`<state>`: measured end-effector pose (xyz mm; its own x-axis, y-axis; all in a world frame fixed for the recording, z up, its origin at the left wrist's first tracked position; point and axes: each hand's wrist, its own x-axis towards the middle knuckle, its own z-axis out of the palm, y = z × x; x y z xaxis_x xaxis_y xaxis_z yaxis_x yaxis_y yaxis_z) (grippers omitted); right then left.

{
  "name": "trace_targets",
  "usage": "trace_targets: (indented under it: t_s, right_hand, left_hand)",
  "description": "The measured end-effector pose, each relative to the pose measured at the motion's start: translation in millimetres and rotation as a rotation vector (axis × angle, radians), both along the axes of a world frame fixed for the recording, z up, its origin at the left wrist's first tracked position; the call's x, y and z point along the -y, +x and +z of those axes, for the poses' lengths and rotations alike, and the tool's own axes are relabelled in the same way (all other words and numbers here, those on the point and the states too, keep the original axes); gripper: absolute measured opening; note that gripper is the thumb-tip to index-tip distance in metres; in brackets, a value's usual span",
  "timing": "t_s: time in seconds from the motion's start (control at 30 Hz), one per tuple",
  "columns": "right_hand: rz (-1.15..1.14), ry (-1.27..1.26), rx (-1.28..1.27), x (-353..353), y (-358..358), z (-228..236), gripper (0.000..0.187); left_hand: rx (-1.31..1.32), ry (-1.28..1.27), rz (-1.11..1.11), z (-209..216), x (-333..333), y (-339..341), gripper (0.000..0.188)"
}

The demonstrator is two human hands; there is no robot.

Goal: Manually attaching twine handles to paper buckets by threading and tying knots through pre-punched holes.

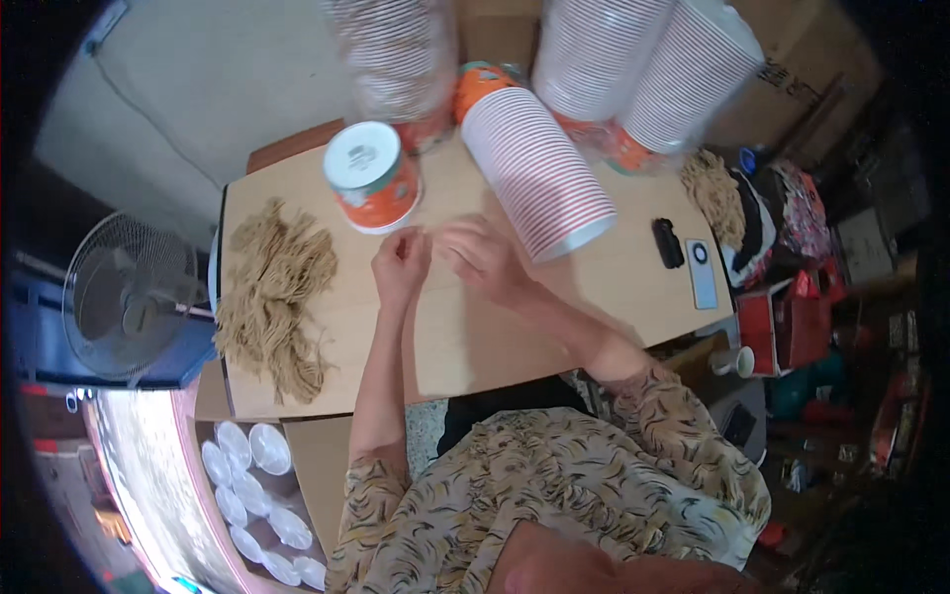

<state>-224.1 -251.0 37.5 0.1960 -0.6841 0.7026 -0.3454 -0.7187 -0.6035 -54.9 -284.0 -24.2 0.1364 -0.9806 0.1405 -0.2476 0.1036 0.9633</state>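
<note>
Above the middle of the table my left hand is closed, fingers curled in; whatever it pinches is too small to make out. My right hand is close beside it, slightly blurred, with fingers and thumb drawn together toward the left hand; I cannot make out what is between them. Just beyond the left hand a short stack of orange paper buckets rests upside down, white base up. A long stack of white-rimmed paper buckets lies on its side past my right hand. To the left spreads a heap of tan strings.
Tall plastic-wrapped bucket stacks stand at the back. On the table's right lie a black object and a light-blue case. A fan stands left. An open carton below left holds clear plastic cups. A red box is right.
</note>
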Motion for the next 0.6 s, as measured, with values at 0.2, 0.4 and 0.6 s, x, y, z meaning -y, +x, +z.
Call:
trace_targets:
  t_s: [0.2, 0.4, 0.6]
  right_hand:
    - [-0.816, 0.081, 0.178, -57, -129, -17, 0.026]
    - [-0.758, 0.228, 0.218, -42, -180, -36, 0.021]
    - [-0.671, 0.318, 0.18, -33, -208, -53, 0.02]
  left_hand:
    - [0.033, -0.236, -0.295, 46, -51, -92, 0.016]
    - [0.032, -0.332, -0.201, 34, -71, -146, 0.014]
    - [0.217, -0.324, -0.034, 31, -83, -160, 0.012]
